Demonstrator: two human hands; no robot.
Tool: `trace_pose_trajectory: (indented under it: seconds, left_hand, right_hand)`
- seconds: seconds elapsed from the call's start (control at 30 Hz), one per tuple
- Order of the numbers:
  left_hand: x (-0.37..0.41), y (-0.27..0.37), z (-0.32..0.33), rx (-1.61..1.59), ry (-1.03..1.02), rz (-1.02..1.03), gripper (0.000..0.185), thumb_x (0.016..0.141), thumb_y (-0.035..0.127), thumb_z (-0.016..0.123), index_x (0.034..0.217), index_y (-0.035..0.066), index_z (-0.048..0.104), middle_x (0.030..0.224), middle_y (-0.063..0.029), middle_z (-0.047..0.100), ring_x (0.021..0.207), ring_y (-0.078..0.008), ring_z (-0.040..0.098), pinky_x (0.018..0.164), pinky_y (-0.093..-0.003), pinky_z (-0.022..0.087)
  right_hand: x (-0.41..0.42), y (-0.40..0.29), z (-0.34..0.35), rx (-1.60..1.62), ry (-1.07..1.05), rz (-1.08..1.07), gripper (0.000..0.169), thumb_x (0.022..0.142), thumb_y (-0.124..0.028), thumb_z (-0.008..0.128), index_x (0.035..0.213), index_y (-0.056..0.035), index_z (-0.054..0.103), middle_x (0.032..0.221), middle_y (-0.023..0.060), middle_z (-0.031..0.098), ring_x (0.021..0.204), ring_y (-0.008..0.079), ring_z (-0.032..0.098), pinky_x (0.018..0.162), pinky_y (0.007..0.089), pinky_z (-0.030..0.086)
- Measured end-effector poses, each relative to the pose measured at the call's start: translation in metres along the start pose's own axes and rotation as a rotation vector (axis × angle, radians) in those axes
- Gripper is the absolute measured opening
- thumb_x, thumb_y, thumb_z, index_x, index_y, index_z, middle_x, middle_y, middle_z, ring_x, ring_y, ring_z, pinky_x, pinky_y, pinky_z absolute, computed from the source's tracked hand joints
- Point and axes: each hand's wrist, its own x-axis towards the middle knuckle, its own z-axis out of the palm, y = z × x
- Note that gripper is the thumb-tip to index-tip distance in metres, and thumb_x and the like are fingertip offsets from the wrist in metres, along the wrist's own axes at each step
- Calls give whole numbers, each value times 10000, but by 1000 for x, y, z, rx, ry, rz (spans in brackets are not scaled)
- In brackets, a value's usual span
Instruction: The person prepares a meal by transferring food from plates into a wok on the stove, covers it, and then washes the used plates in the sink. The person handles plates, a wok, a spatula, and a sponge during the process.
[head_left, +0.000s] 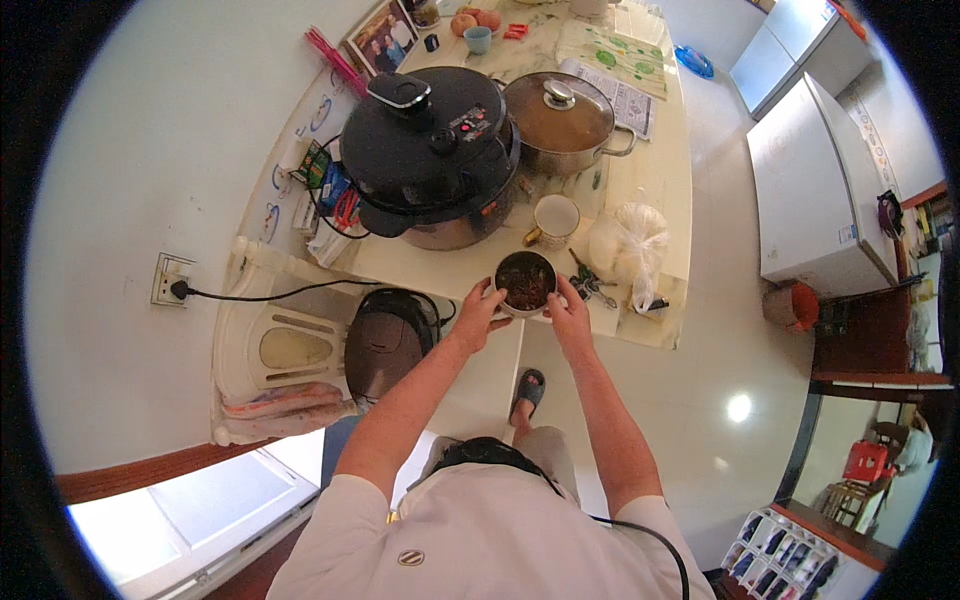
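Observation:
Between my two hands is a round bowl (526, 282) with dark brown contents, at the table's near edge. My left hand (480, 313) grips its left side, with the thumb at the rim. On the opposite side, my right hand (568, 313) holds it, thumb near the rim too. Just beyond the bowl stands a white mug (557, 216) with a gold-coloured handle. A bunch of keys (589, 283) lies right of the bowl. Close to the keys sits a knotted clear plastic bag (641, 240) with pale round things inside.
A black electric pressure cooker (427, 150) and a glass-lidded steel pot (559, 124) stand on the marble-patterned table (420, 262). Left below, a dark appliance (390, 341) rests on a white plastic chair (296, 349). A power cord (285, 294) runs from the wall socket (171, 279). A white chest freezer (802, 180) stands right.

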Motion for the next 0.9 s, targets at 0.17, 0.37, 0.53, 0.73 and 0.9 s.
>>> trace_pose_trajectory:
  seconds: [0.17, 0.37, 0.53, 0.73, 0.9]
  left_hand:
    - [0, -5, 3, -117, 23, 61, 667, 961, 259, 573, 1500, 85, 220, 1331, -110, 475, 1204, -276, 495, 989, -423, 472]
    - [-48, -23, -46, -247, -59, 149, 595, 950, 288, 618, 1438, 60, 364, 1318, -79, 498, 1235, -229, 479, 986, -400, 471]
    - [-149, 21, -131, -257, 8, 358, 367, 989, 297, 550, 1262, 55, 516, 1140, -29, 608, 1060, -159, 592, 882, -371, 520]
    - [-233, 76, -281, 15, 518, 719, 214, 982, 121, 507, 1156, 8, 561, 1090, -89, 599, 960, -147, 600, 747, -313, 524]
    - [-276, 144, -359, 525, 821, 1093, 292, 955, 21, 497, 1244, -20, 494, 1194, -155, 566, 1116, -257, 585, 868, -370, 520]
  right_hand:
    - [-13, -20, 5, -61, 113, 0, 476, 932, -101, 561, 1394, -44, 462, 1304, 148, 544, 949, 178, 622, 761, 290, 518]
    - [-73, -61, 89, -409, 68, -504, 245, 919, -40, 572, 1161, -7, 597, 1106, 146, 611, 801, 200, 623, 688, 288, 508]
    - [-99, -90, 224, -453, -411, -591, 215, 904, -65, 608, 1108, -1, 630, 1004, 128, 654, 814, 212, 645, 683, 307, 513]
    - [-118, -133, 411, -481, -704, -753, 227, 904, -108, 620, 1108, -8, 624, 895, 100, 669, 801, 211, 640, 705, 326, 511]
    - [-120, -170, 548, -401, -591, -953, 286, 911, -167, 627, 1141, -14, 555, 857, 120, 646, 782, 270, 627, 686, 381, 502]
